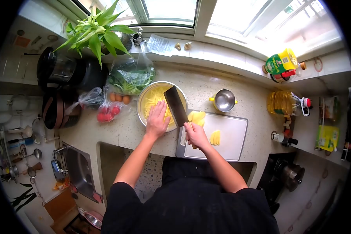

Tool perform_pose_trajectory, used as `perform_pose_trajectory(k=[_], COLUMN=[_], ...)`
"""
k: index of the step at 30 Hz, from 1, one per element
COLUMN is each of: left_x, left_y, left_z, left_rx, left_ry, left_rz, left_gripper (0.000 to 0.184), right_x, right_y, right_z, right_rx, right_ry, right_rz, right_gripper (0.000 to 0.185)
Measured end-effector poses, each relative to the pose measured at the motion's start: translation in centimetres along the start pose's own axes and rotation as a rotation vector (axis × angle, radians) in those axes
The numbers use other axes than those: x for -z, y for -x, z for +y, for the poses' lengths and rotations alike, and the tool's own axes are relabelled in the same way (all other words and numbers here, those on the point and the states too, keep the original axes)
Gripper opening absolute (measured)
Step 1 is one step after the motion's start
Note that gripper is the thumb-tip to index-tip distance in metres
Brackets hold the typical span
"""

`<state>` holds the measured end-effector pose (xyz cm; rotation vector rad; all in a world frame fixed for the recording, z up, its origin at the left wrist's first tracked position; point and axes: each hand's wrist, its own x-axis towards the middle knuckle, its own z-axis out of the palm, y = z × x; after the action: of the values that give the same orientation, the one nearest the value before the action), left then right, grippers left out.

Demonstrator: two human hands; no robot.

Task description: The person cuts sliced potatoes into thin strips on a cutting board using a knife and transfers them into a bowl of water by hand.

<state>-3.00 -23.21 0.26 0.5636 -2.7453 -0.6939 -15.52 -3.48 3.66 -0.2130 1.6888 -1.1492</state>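
My left hand [157, 120] is open, its fingers stretched out over pale yellow shreds, which look like potato [155, 96], in a round bowl [139, 113]. In my right hand [196, 135] is the handle of a cleaver [175, 104]. The broad dark blade is tilted over the bowl's right side, close to my left fingers. Under my right hand lies a white cutting board [231, 145] with a grey edge. Larger yellow pieces [197, 117] rest at its upper left, and a small stack of yellow slices [215, 137] sits near its middle.
A yellow-handled metal cup [224, 100] stands behind the board. Left of the bowl are bagged greens [132, 78], eggs [119, 97] and bagged red vegetables [108, 113]. An oil bottle [280, 102] stands right; a sink [82, 171] is at lower left.
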Motion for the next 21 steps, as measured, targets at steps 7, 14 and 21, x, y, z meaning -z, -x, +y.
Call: perform_pose_trajectory(k=[7, 14, 21], left_x=[-2.2, -4.2, -4.1], left_y=[-0.4, 0.3, -4.1], left_z=[-1.9, -2.6, 0.0], left_rx=[0.121, 0.078, 0.302], left_ry=[-0.076, -0.197, -0.406], left_rz=[0.011, -0.370, -0.513], left_gripper=[0.065, 0.062, 0.062], right_x=[2.2, 9.0, 10.6], right_y=[2.0, 8.2, 11.1], right_z=[2.6, 6.7, 9.8], right_rx=[0.202, 0.208, 0.155], right_ry=[0.113, 0.127, 0.126], right_rz=[0.290, 0.473, 0.526], right_gripper=[0.035, 0.030, 0.034])
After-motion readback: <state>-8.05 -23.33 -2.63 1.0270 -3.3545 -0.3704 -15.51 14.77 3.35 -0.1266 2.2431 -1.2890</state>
